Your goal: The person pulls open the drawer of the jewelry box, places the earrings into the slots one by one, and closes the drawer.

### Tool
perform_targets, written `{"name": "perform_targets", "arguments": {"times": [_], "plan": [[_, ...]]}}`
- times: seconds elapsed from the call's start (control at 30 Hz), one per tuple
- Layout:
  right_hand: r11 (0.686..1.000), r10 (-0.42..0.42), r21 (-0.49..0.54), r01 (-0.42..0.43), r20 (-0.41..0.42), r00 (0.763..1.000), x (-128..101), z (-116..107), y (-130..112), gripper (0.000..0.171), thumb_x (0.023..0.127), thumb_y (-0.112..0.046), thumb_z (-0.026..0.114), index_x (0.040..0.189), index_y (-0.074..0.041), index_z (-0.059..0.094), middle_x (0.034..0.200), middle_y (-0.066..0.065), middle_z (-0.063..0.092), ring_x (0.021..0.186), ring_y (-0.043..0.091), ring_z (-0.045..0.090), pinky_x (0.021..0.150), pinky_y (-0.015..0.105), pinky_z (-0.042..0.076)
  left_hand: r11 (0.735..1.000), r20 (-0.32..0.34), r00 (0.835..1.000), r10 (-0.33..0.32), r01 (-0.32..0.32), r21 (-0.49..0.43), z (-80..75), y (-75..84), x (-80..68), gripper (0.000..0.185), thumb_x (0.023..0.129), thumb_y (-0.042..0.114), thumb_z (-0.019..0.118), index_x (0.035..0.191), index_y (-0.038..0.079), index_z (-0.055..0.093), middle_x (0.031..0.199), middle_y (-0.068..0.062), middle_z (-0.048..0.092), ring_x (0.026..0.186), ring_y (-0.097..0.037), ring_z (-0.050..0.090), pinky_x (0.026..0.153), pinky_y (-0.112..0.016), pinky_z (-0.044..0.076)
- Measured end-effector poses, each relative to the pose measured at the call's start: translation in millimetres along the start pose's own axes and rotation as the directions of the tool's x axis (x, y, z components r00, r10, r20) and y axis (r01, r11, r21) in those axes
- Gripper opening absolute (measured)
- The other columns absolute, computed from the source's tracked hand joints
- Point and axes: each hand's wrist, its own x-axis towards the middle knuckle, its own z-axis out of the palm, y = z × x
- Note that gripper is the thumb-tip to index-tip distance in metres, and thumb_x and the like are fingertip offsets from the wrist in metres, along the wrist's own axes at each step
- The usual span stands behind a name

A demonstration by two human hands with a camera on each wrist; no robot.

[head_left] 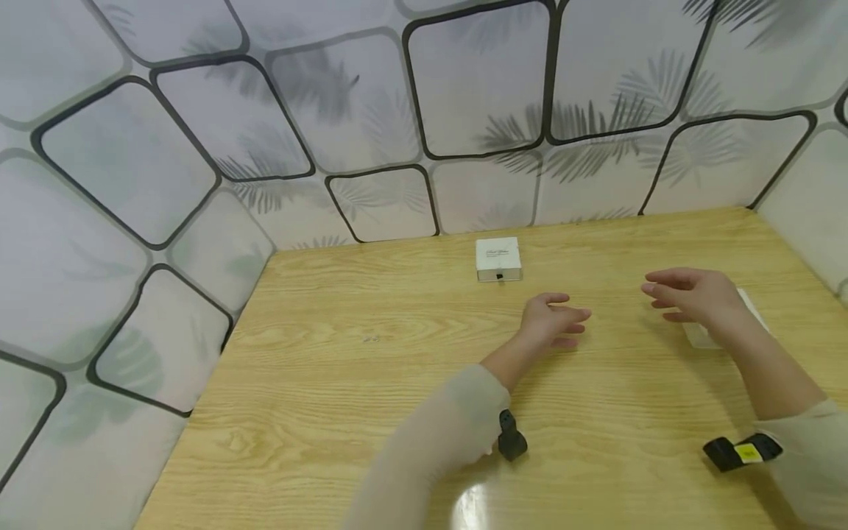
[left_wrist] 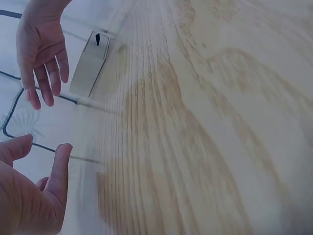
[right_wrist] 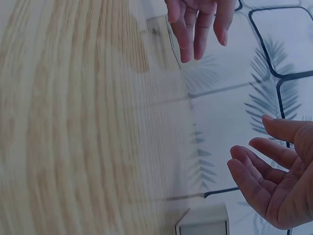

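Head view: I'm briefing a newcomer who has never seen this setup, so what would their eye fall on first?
Two bare hands hover open over the wooden table, the left hand near the middle and the right hand further right, neither holding anything. Beyond them, near the table's far edge, sits a small white box with a dark tab on its front. A second white object lies partly hidden under the right hand.

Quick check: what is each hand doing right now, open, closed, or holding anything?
Left hand: open, fingers relaxed, holding nothing.
Right hand: open, fingers relaxed, holding nothing, above a white box.
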Motion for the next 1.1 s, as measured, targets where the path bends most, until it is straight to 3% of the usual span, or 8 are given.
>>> {"name": "perform_targets", "arguments": {"times": [0.1,0.3,0.37,0.67,0.9,1.1], "plan": [[1.000,-0.001,0.021,0.001,-0.024,1.000,-2.2,-6.3,6.3,0.063,0.092,-0.045,0.057,0.134,0.001,0.044,0.086,-0.036,0.055,0.079,-0.010,0.060,0.071,0.026,0.058,1.000,-0.020,1.000,-0.011,0.011,0.009,8.0,-2.3,1.2,0.042,0.080,0.009,0.076,0.119,0.009,0.060,0.092,-0.004,0.067,0.082,-0.025,0.069,0.073,-0.044,0.058],[0.993,0.001,0.116,0.005,-0.057,0.998,-8.1,-19.8,17.4,0.014,0.092,-0.037,0.060,0.106,-0.033,0.057,0.087,-0.033,0.060,0.078,-0.008,0.062,0.066,0.022,0.057,0.998,-0.012,1.000,-0.014,0.014,-0.061,26.4,-8.5,1.9,0.030,0.081,0.009,0.074,0.109,0.010,0.065,0.088,-0.003,0.070,0.081,-0.026,0.070,0.072,-0.042,0.058],[0.991,0.001,0.132,0.009,-0.071,0.997,-10.9,-24.3,20.5,0.009,0.093,-0.035,0.060,0.100,-0.038,0.057,0.087,-0.033,0.059,0.077,-0.009,0.061,0.065,0.021,0.056,0.996,0.002,1.000,-0.019,0.019,-0.092,32.9,-10.8,2.0,0.027,0.082,0.008,0.074,0.107,0.009,0.066,0.088,-0.004,0.070,0.081,-0.026,0.070,0.072,-0.042,0.058],[0.978,-0.005,0.204,0.034,-0.141,0.990,-21.8,-44.5,33.8,0.020,0.094,-0.025,0.058,0.091,-0.044,0.060,0.087,-0.032,0.061,0.074,-0.007,0.062,0.060,0.020,0.056,0.970,0.045,0.998,-0.042,0.052,-0.238,52.6,-19.7,-0.4,0.019,0.084,0.002,0.069,0.103,0.005,0.067,0.091,-0.006,0.068,0.090,-0.029,0.068,0.079,-0.041,0.056],[0.987,-0.018,0.148,0.061,-0.278,0.960,-27.8,-62.0,49.6,0.015,0.092,-0.028,0.061,0.091,-0.043,0.059,0.083,-0.034,0.058,0.069,-0.009,0.060,0.054,0.017,0.054,0.965,0.084,0.996,-0.025,0.046,-0.260,72.3,-31.1,3.0,0.026,0.083,-0.002,0.068,0.107,0.006,0.064,0.089,-0.007,0.069,0.088,-0.030,0.068,0.077,-0.043,0.057],[0.981,-0.007,0.183,0.067,-0.307,0.952,-30.0,-72.9,63.5,0.016,0.093,-0.025,0.060,0.090,-0.040,0.057,0.081,-0.033,0.058,0.066,-0.009,0.058,0.050,0.014,0.051,0.957,0.115,0.993,0.005,0.028,-0.288,88.2,-35.8,4.5,0.029,0.083,-0.007,0.064,0.110,0.005,0.063,0.089,-0.008,0.069,0.091,-0.032,0.068,0.077,-0.042,0.057]]}}
